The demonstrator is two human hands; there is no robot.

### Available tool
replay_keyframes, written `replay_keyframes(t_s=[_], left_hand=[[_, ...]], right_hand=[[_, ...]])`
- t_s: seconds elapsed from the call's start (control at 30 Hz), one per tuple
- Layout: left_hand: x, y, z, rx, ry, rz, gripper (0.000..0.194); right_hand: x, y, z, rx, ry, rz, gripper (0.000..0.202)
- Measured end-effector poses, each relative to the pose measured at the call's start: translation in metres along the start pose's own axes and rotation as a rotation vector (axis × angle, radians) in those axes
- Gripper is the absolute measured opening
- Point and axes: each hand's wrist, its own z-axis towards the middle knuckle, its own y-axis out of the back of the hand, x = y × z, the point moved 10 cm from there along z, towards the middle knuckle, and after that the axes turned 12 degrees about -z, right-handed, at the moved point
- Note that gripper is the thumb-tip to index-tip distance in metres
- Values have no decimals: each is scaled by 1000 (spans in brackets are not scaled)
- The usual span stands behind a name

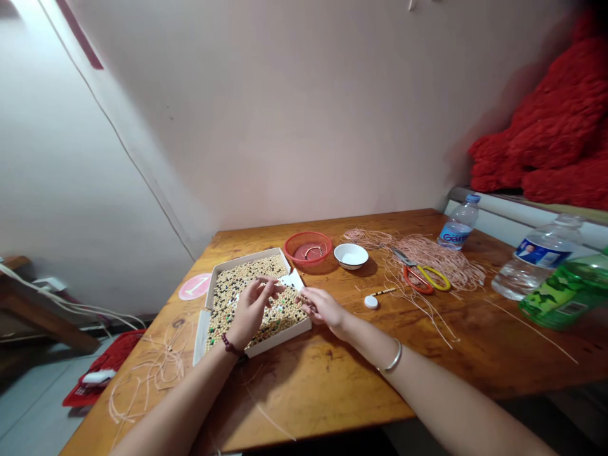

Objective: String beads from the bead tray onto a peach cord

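Observation:
A shallow white cardboard box (280, 337) full of small cream, black and a few coloured beads (247, 269) lies on the table. Above the beads hovers my left hand (251, 310), its fingers loosely bent and apart, with nothing visible in them. My right hand (325, 310) is closed in a pinch at the box's right corner; what its fingertips hold is too small to make out. Behind the box stands a red plastic basket (297, 259) with a short strand of beads (313, 251) inside. To its right is a white bowl (350, 256).
Scissors (420, 277) with orange and yellow handles lie by a heap of pink cords (441, 256). A white round cap (371, 302) sits nearer. Several bottles, one green (565, 294), stand at right. Loose cords (159, 364) and a pink number disc (194, 287) are at left.

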Motion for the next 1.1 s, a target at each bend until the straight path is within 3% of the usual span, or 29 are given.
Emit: replay_keyframes(t_s=[0.23, 0.5, 1.1], left_hand=[[2, -18, -7, 150, 26, -55, 29], [3, -26, -9, 243, -23, 94, 31], [-7, -9, -3, 57, -53, 56, 32]], right_hand=[[1, -11, -12, 130, -87, -36, 52], [3, -19, -10, 176, 6, 74, 34], [12, 0, -4, 37, 113, -123, 38]])
